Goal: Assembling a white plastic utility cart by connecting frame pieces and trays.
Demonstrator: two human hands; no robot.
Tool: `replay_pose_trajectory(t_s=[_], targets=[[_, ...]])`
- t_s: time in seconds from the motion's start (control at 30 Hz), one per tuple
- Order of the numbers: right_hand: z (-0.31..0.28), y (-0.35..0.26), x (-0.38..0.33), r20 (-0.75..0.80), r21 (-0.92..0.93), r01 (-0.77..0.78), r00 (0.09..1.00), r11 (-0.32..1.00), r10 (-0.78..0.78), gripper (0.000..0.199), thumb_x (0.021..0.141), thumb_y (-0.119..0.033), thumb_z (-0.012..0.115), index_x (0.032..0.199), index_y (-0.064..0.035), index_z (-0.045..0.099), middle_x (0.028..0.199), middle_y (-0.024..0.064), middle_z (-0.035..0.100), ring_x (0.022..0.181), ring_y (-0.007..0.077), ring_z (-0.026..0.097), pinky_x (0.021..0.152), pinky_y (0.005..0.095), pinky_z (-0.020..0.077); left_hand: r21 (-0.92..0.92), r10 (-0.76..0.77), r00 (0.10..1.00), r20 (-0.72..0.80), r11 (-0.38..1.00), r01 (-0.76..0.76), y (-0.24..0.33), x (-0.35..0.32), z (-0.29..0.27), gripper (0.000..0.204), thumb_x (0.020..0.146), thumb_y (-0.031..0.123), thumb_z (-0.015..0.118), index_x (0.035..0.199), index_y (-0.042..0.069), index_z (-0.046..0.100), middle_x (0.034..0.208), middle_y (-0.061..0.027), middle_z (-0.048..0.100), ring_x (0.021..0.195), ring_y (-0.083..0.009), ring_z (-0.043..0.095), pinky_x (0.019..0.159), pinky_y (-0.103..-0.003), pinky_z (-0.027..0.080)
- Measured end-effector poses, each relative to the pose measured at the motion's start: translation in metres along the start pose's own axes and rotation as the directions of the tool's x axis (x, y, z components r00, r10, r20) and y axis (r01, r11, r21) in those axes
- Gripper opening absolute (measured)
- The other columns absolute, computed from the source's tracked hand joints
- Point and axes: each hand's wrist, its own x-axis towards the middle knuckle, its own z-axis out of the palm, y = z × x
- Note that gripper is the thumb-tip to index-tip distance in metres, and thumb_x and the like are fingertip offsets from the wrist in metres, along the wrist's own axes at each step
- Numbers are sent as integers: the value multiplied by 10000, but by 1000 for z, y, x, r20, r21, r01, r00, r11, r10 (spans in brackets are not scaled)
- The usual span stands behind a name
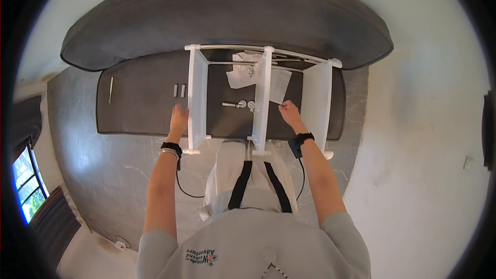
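A white rack (262, 98), made of three upright panels joined by metal tubes, stands on a dark grey bench cushion (139, 98). My left hand (179, 119) is beside the outer face of its left panel (198, 98), fingers somewhat apart and nothing visible in them. Between the middle and right panels, my right hand (291, 113) is closed near the lower edge of a printed sheet (279, 83); what its fingers hold, if anything, is too small to make out. Two small caster wheels (242, 104) lie near the middle panel.
Crumpled white paper (242, 75) with small parts on it lies behind the casters. Loose metal tubes (287, 60) are at the back. Two short light-coloured pieces (179, 90) and a thin tool-like rod (110, 90) lie left of the rack. A padded backrest (222, 13) rises behind.
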Motion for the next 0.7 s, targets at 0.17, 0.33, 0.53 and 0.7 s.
replay_pose_trajectory(t_s=[0.17, 0.33, 0.53, 0.7], targets=[[26, -60, 24, 15, -22, -52, 999, 998, 52, 404, 813, -312, 552, 1037, 18, 486, 922, 227, 604, 896, 362, 586, 774, 402, 464, -59, 31, 994, 106, 998, -25, 29, 68, -12, 471, 815, 270, 561, 1146, -35, 424, 1149, -256, 484, 1076, -387, 462, 892, -438, 395], [38, -66, 37, -5, -105, -161, 987, 981, 161, 456, 789, -303, 543, 1077, 35, 439, 957, 273, 576, 912, 408, 564, 807, 426, 454, 77, -121, 957, 262, 992, 104, 61, 102, 0, 533, 800, 256, 578, 1185, -38, 354, 1152, -262, 469, 1064, -399, 465, 881, -445, 402], [39, -58, 51, -27, -61, -45, 999, 997, 43, 408, 769, -226, 544, 1058, 37, 422, 958, 281, 571, 913, 407, 567, 809, 438, 454, -23, 73, 988, -138, 997, -77, 56, 127, 21, 518, 773, 188, 603, 1160, -29, 335, 1178, -259, 404, 1052, -426, 448, 887, -451, 396], [57, -66, 56, -9, 167, -285, 957, 944, 290, 359, 764, -164, 528, 1035, 50, 433, 914, 270, 578, 894, 386, 579, 778, 416, 450, -194, -142, 988, 55, 969, 150, 42, 141, 32, 426, 831, 237, 540, 1123, -25, 374, 952, -289, 555, 891, -472, 527, 783, -500, 436]])
